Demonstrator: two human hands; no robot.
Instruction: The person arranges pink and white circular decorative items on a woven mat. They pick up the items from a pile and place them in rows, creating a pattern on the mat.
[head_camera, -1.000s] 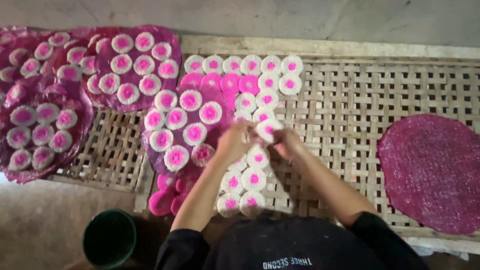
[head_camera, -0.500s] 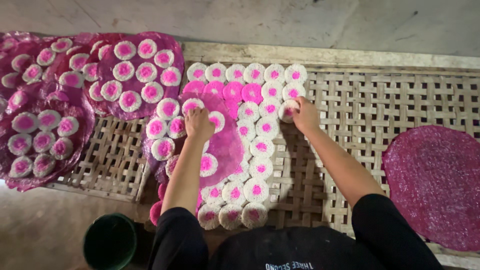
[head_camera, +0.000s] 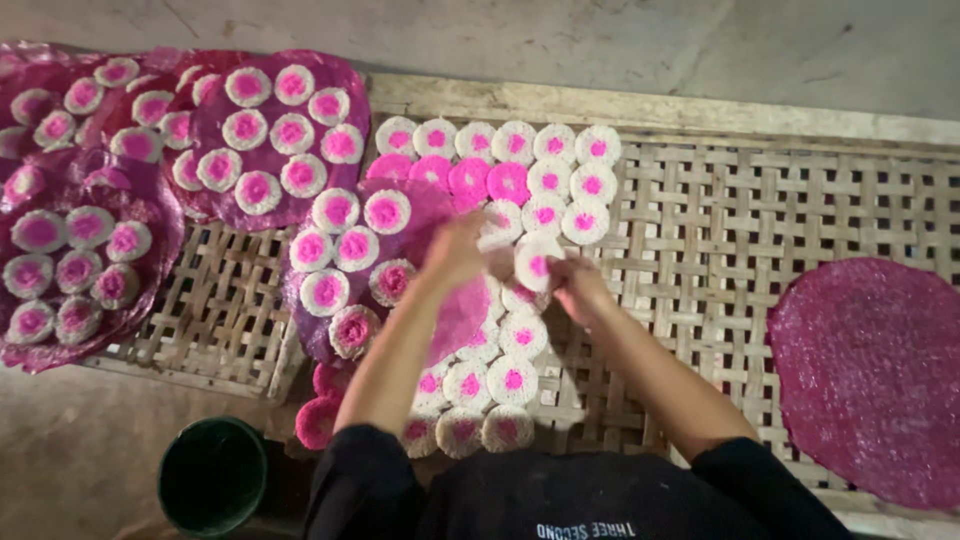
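Observation:
Small round white discs with pink centres lie in rows on a woven bamboo rack (head_camera: 760, 210). My left hand (head_camera: 455, 250) and my right hand (head_camera: 578, 288) meet over the middle of the rack. Between them is one white disc with a pink centre (head_camera: 535, 262), pinched by my right fingers and touched by my left. Under my hands lies a thin magenta sheet (head_camera: 460, 315) with more discs (head_camera: 513, 378) around it. The picture is blurred at the fingers.
Round magenta sheets (head_camera: 290, 140) carrying several discs overlap at the left. A bare magenta sheet (head_camera: 870, 370) lies at the right. A dark green bucket (head_camera: 213, 475) stands on the floor at the lower left. A concrete wall runs behind the rack.
Half a second ago my hands were spread apart on the rows of discs. They have come back together over the middle, now with a disc between them.

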